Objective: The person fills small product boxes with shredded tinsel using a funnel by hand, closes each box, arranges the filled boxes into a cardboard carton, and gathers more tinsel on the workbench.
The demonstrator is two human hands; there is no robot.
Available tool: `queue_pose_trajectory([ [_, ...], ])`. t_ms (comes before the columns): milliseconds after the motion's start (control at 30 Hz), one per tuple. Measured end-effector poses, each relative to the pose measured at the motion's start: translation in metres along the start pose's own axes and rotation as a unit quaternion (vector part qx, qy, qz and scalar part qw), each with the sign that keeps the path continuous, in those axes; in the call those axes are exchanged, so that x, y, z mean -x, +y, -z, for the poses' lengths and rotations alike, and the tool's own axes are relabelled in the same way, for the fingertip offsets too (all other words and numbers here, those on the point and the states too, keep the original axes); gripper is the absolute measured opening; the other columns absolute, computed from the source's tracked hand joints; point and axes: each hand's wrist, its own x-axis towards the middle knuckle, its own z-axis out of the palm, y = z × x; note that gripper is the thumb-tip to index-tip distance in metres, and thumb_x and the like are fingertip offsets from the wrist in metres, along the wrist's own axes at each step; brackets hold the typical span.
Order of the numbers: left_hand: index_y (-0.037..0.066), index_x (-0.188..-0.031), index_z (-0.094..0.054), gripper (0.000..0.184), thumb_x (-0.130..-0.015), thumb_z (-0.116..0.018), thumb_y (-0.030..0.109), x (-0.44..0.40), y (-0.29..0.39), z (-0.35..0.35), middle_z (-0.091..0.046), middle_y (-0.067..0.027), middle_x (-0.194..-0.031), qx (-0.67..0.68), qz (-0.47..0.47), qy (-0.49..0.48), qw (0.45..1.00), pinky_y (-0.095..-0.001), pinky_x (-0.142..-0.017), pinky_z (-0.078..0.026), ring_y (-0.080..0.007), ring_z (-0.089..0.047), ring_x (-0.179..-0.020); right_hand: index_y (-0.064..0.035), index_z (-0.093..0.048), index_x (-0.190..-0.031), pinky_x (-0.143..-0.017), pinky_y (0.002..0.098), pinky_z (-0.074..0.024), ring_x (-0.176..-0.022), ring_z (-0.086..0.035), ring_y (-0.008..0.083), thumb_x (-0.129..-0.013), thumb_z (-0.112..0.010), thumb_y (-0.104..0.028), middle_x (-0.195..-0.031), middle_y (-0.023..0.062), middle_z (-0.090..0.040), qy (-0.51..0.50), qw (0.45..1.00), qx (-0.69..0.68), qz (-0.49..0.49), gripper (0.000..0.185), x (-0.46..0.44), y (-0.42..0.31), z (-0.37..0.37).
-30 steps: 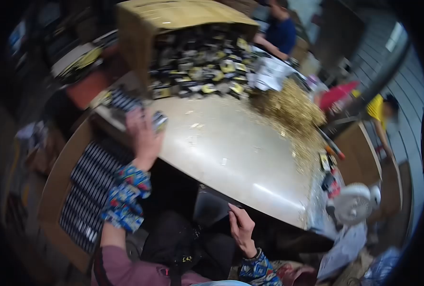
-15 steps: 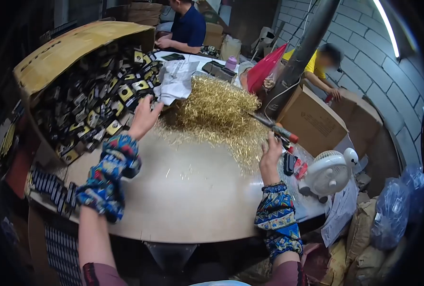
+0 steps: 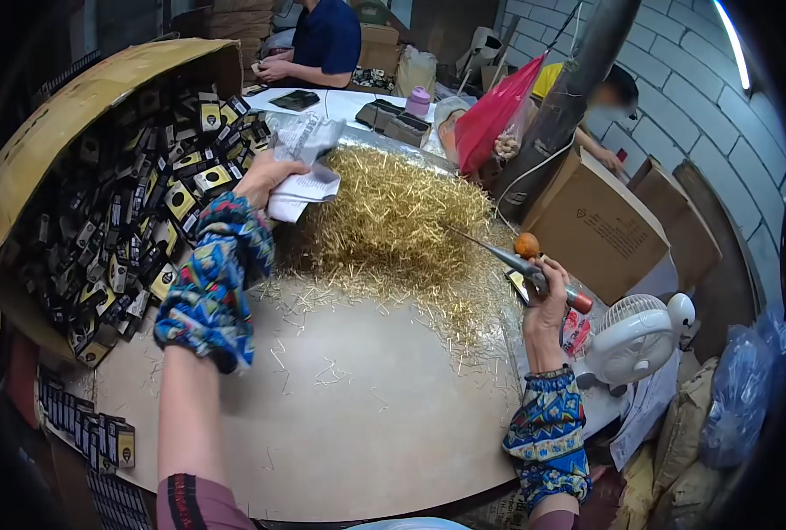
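My left hand [image 3: 267,179] is closed on a crumpled, printed white sheet [image 3: 307,141], its thumb lying across the lower part. To the right of the sheet rises a heap of thin gold metal pieces [image 3: 402,212]. My right hand [image 3: 546,305] is curled around the handle of a long, pointed metal tool [image 3: 509,258] with a red end. The tool's thin tip points left into the heap. Just above my right fingers is an orange, rounded knob [image 3: 526,245]; whether it belongs to the tool I cannot tell.
A tipped carton [image 3: 101,106] spills many small black-and-yellow boxes [image 3: 179,200] at left. A white fan [image 3: 631,340] and brown carton [image 3: 592,221] stand right. Loose gold bits [image 3: 326,373] dot the tabletop [image 3: 366,459]. Two people are beyond the table.
My left hand has closed on the white sheet, after being open beside it. My right hand has closed round the tool's handle, and the tool has shifted slightly. The view has moved too.
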Motion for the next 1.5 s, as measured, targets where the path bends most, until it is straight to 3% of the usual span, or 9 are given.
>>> queue_pose_trajectory([
  [367,-0.002,-0.124,-0.06,0.052,-0.076,-0.077,0.007,0.176,0.012,0.056,-0.069,-0.0107,-0.111,-0.107,0.08,-0.09,0.987,-0.0307,-0.086,-0.054,-0.0166,-0.066,-0.095,-0.0036,-0.058,-0.094,-0.07,0.032,-0.0552,-0.072,-0.067,0.0217,-0.092,-0.061,-0.015,-0.074,0.0116,-0.065,-0.067,0.987,0.028,0.14,0.012,0.063,-0.059,0.014],
  [467,-0.005,-0.112,-0.066,0.037,-0.079,-0.076,0.009,0.194,-0.01,0.032,-0.071,-0.01,-0.1,-0.091,0.007,0.068,0.994,-0.0304,-0.078,-0.054,-0.0173,-0.068,-0.085,-0.0081,-0.047,-0.084,-0.045,0.0294,-0.0407,-0.045,-0.046,0.0123,-0.101,-0.055,-0.016,-0.057,0.0027,-0.05,-0.151,0.949,-0.098,0.257,0.021,0.087,-0.053,-0.041],
  [633,-0.008,-0.106,-0.065,0.033,-0.081,-0.073,0.012,0.216,0.055,0.009,-0.07,-0.0135,-0.092,0.167,-0.05,0.151,0.973,-0.0335,-0.061,-0.058,-0.022,-0.071,-0.071,-0.0135,-0.037,-0.069,-0.04,0.0265,-0.0322,-0.038,-0.031,0.0098,-0.104,-0.051,-0.026,-0.046,-0.0031,-0.031,-0.133,0.935,-0.156,0.288,0.04,0.102,-0.132,-0.115],
  [767,-0.001,-0.099,-0.068,0.033,-0.082,-0.077,0.026,0.212,0.136,0.023,-0.069,-0.0101,-0.089,0.105,-0.139,0.293,0.94,-0.0372,-0.062,-0.056,-0.0224,-0.067,-0.068,-0.0133,-0.039,-0.062,-0.039,0.027,-0.0348,-0.035,-0.036,0.01,-0.101,-0.058,-0.028,-0.044,-0.0032,-0.034,-0.184,0.887,-0.2,0.374,0.045,0.099,-0.2,-0.12],
  [900,-0.005,-0.122,-0.06,0.047,-0.086,-0.075,0.021,0.215,0.158,0.058,-0.067,-0.012,-0.11,0.201,-0.436,0.171,0.861,-0.0339,-0.077,-0.057,-0.0232,-0.069,-0.089,-0.0154,-0.039,-0.061,-0.043,0.0289,-0.0348,-0.039,-0.035,0.011,-0.102,-0.054,-0.03,-0.046,-0.004,-0.033,-0.171,0.874,-0.205,0.405,0.046,0.1,-0.221,-0.102],
  [967,-0.007,-0.115,-0.063,0.043,-0.082,-0.077,0.016,0.219,0.154,0.063,-0.067,-0.0139,-0.11,0.161,-0.364,0.275,0.875,-0.0334,-0.077,-0.056,-0.0217,-0.068,-0.09,-0.0145,-0.04,-0.063,-0.04,0.0294,-0.0357,-0.039,-0.036,0.0113,-0.102,-0.055,-0.025,-0.046,-0.0035,-0.033,-0.258,0.853,-0.141,0.431,0.044,0.098,-0.197,-0.102],
  [1133,-0.007,-0.113,-0.063,0.034,-0.082,-0.071,0.006,0.238,0.1,0.075,-0.069,-0.011,-0.107,-0.035,-0.261,0.269,0.926,-0.0289,-0.078,-0.052,-0.0163,-0.066,-0.089,-0.0098,-0.049,-0.071,-0.036,0.0268,-0.036,-0.037,-0.042,0.0102,-0.097,-0.062,-0.015,-0.046,-0.0029,-0.04,-0.257,0.939,-0.034,0.227,0.029,0.111,-0.153,-0.107],
  [1367,-0.005,-0.116,-0.061,0.039,-0.08,-0.071,0.006,0.271,0.022,0.061,-0.069,-0.0097,-0.105,-0.116,-0.171,0.183,0.961,-0.0295,-0.084,-0.051,-0.0149,-0.064,-0.09,-0.0075,-0.052,-0.064,-0.036,0.0246,-0.0392,-0.04,-0.047,0.0083,-0.095,-0.064,-0.025,-0.053,-0.0004,-0.051,-0.341,0.912,0.222,0.062,0.037,0.137,-0.095,-0.099],
  [1500,-0.005,-0.117,-0.06,0.04,-0.081,-0.071,0.005,0.275,0.009,0.057,-0.069,-0.0099,-0.106,-0.094,-0.164,0.204,0.961,-0.0293,-0.083,-0.051,-0.0154,-0.065,-0.091,-0.0095,-0.05,-0.068,-0.04,0.0217,-0.0362,-0.043,-0.045,0.0047,-0.096,-0.065,-0.017,-0.055,-0.0044,-0.049,-0.217,0.972,0.046,0.077,0.032,0.166,-0.06,-0.106],
])
